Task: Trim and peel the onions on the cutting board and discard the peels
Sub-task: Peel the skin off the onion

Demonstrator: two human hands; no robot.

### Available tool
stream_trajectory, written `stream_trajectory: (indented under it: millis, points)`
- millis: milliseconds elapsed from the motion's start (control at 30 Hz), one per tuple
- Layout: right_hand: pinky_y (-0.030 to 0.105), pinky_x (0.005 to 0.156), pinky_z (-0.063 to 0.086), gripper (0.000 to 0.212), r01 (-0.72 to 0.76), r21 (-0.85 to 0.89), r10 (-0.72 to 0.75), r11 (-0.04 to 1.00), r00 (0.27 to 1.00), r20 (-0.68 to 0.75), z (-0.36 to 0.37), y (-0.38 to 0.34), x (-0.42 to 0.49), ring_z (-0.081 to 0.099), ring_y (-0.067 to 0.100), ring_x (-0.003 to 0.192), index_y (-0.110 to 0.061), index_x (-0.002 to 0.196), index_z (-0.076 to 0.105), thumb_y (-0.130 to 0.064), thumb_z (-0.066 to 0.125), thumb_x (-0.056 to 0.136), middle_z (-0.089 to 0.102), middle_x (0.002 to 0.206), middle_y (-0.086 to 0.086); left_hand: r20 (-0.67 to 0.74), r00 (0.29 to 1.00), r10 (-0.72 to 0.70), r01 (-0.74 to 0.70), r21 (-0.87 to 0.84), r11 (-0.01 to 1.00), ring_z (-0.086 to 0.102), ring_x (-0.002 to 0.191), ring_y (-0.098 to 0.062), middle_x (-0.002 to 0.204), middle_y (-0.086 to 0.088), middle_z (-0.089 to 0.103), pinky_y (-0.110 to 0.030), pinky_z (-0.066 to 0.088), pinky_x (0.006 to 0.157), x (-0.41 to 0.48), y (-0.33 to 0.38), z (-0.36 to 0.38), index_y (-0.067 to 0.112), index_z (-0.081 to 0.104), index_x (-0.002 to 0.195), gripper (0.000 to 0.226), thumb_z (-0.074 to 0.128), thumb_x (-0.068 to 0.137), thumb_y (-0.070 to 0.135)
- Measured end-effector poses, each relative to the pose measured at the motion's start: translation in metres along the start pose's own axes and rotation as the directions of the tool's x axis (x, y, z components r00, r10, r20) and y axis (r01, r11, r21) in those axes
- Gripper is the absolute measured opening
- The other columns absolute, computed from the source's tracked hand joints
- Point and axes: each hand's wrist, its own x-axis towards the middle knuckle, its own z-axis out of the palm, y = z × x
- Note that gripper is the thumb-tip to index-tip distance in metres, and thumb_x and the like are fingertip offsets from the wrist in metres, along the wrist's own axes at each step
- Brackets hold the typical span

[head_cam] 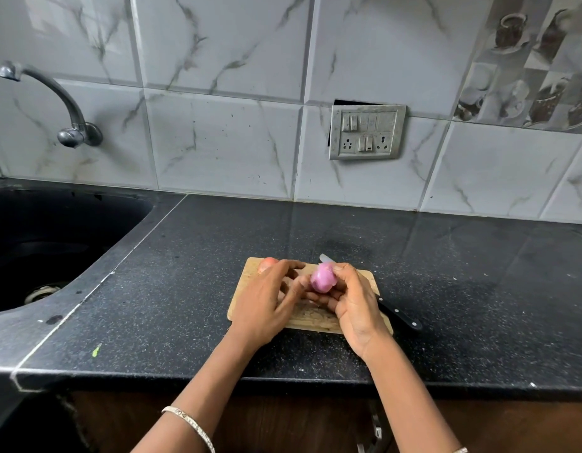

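Just above the wooden cutting board (pixel 310 320), the right hand (pixel 353 305) has its fingers curled round a pink, mostly peeled onion (pixel 323 278). The left hand (pixel 266 300) is beside it with bent fingers; whether it pinches any skin, I cannot tell. Peeling seems nearly finished. Next, I think, comes the unpeeled onion (pixel 267 263) behind, which calls for the knife (pixel 399 317) lying at the right.

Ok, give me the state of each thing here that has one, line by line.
pink onion: peeled, held above the cutting board in the right hand.
second onion: skin on, resting at the board's far left corner.
knife: lying unheld, handle off the board's right edge.
left hand: fingers relaxed, thumb beside the pink onion.
tap: no water running.
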Motion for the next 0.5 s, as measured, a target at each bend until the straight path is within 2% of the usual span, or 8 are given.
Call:
stream_trajectory:
  millis: [67,167,300,433,500]
  points:
    - [0.033,0.072,0.06,0.026,0.005,-0.074,-0.004,0.997,1.0,0.013,-0.0009,0.0023,0.001,0.069,0.027,0.082,0.002,0.098,0.063,-0.014,0.043,0.102,0.072,0.087,0.02,0.045,0.997,0.069,-0.069,-0.012,0.998,0.06,0.099,-0.001,0.112,0.021,0.06,-0.03,0.052,0.085,-0.0013,0.0021,-0.0009,0.035,0.053,0.134,0.048,0.047,0.096,0.063]
    - [0.037,0.076,0.058,0.033,-0.012,-0.124,0.018,0.992,0.998,0.052,0.0001,0.0036,0.0014,0.07,0.034,0.09,0.007,0.107,0.064,-0.016,0.041,0.103,0.072,0.102,0.028,0.082,0.989,0.125,-0.125,-0.007,0.992,0.054,0.109,0.0,0.118,0.021,0.057,-0.024,0.048,0.089,-0.0002,0.004,-0.0018,0.039,0.048,0.142,0.06,0.055,0.09,0.067]
    - [0.036,0.068,0.058,0.039,0.006,-0.148,0.003,0.989,0.998,0.06,0.0016,0.0028,-0.0008,0.071,0.03,0.083,-0.016,0.095,0.076,-0.019,0.039,0.107,0.074,0.1,0.023,0.081,0.986,0.144,-0.14,-0.053,0.989,0.055,0.11,-0.003,0.117,0.022,0.059,-0.026,0.048,0.089,0.0019,0.0051,-0.0021,0.04,0.057,0.132,0.051,0.07,0.085,0.056]
    - [0.031,0.066,0.057,0.03,-0.001,-0.118,0.005,0.993,0.999,0.033,0.0015,0.0029,-0.0002,0.071,0.028,0.086,-0.01,0.111,0.07,-0.03,0.049,0.105,0.075,0.101,0.02,0.027,0.99,0.141,-0.137,-0.108,0.985,0.057,0.107,-0.007,0.111,0.025,0.061,-0.022,0.046,0.089,0.0016,0.0051,-0.0014,0.035,0.062,0.125,0.048,0.08,0.081,0.044]
    - [0.031,0.069,0.057,0.03,0.025,-0.139,-0.012,0.99,0.996,0.089,0.0007,0.0016,-0.0008,0.07,0.029,0.088,-0.009,0.107,0.072,-0.032,0.053,0.102,0.074,0.101,0.023,-0.001,0.993,0.12,-0.12,-0.137,0.983,0.058,0.105,-0.008,0.11,0.029,0.061,-0.022,0.047,0.088,0.0012,0.005,-0.0021,0.031,0.062,0.124,0.048,0.081,0.081,0.04]
